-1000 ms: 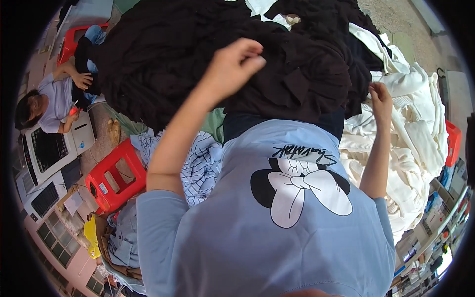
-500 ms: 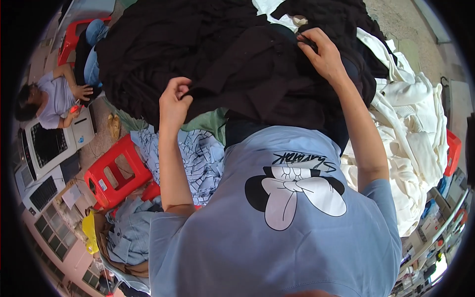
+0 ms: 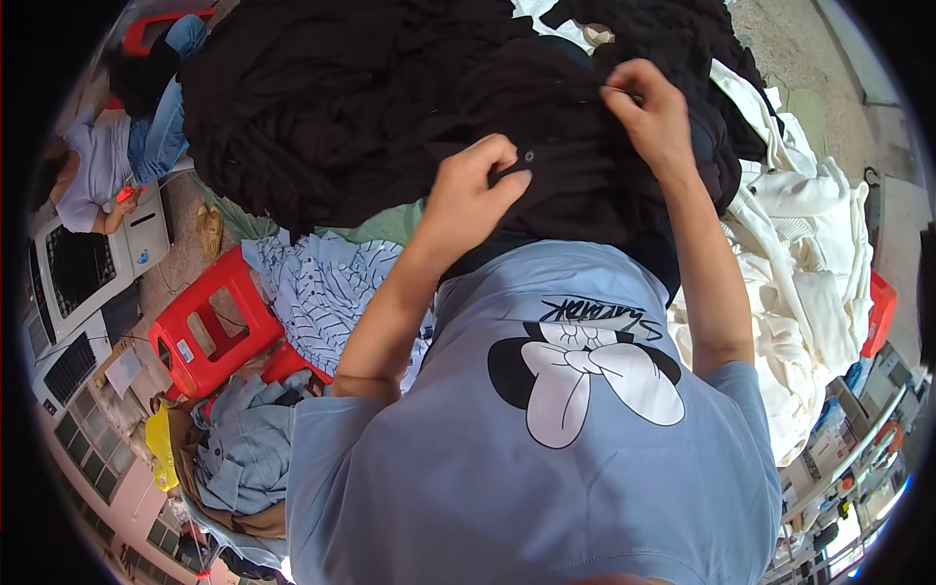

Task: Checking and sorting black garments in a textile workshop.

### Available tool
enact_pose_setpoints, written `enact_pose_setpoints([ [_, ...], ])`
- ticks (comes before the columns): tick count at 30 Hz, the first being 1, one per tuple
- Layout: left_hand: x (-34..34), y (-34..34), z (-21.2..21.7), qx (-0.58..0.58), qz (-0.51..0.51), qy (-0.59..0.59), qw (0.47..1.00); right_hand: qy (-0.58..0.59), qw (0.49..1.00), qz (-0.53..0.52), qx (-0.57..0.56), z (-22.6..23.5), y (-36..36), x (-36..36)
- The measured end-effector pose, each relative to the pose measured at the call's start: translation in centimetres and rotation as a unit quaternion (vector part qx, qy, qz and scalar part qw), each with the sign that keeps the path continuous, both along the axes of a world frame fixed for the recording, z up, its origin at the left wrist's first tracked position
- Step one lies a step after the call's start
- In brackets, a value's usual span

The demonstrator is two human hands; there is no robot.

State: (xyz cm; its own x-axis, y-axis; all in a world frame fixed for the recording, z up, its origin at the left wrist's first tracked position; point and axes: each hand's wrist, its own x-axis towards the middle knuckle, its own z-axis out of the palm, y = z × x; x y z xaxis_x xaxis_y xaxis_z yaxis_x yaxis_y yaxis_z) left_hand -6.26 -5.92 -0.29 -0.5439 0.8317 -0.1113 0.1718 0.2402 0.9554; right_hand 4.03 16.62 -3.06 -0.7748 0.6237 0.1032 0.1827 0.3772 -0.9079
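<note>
A dark, nearly black buttoned garment (image 3: pixel 575 180) is spread in front of me over a heap of similar dark cloth. My right hand (image 3: pixel 648 115) pinches its far right part between thumb and fingers. Over the garment's near side is my left hand (image 3: pixel 473 200), fingers curled and thumb held apart from them, with no cloth plainly gripped. Just past those fingertips shows a small round button (image 3: pixel 529 156). Where the garment ends and the dark heap begins is hard to make out.
White knitwear (image 3: pixel 790 283) is piled at right. On the left are striped light-blue cloth (image 3: pixel 322 283), a red plastic stool (image 3: pixel 214 327) and a container of blue-grey garments (image 3: pixel 239 448). A seated person (image 3: pixel 93 180) holds a small red item beside a white machine (image 3: pixel 88 268).
My left hand has let go of the garment's left edge and moved right, near the button. My right hand has shifted slightly right, still pinching. The seated person's arm has moved.
</note>
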Motion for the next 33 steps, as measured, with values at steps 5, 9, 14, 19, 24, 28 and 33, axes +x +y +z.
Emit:
enact_pose_setpoints([
  [5,-3.1,-4.7,3.6,0.027,-0.065,-0.085,0.994,0.004,0.994,-0.11,-0.011,2.2,-4.1,6.4],
  [9,-3.5,-5.7,-0.9,-0.11,-0.042,-0.107,0.987,-0.115,0.97,0.005,-0.213,-2.6,-6.6,9.5],
  [14,-2.4,-6.5,-2.2,-0.085,0.027,-0.183,0.979,-0.031,0.995,-0.02,-0.091,-0.9,-6.0,8.7],
  [19,-1.8,-6.8,-1.4,-0.131,-0.005,-0.112,0.985,0.021,0.981,0.177,0.072,3.4,-5.4,3.8],
  [24,-1.2,-6.7,-0.7,-0.134,-0.022,-0.094,0.986,-0.076,0.943,0.322,0.017,2.2,-4.9,-0.6],
  [28,0.3,-4.8,1.0,-0.075,0.026,0.271,0.959,-0.051,0.954,0.291,-0.045,2.4,-5.5,-0.5],
  [33,1.6,-1.3,0.6,-0.061,0.041,0.24,0.968,-0.039,0.985,0.168,-0.026,3.5,-6.9,1.9],
])
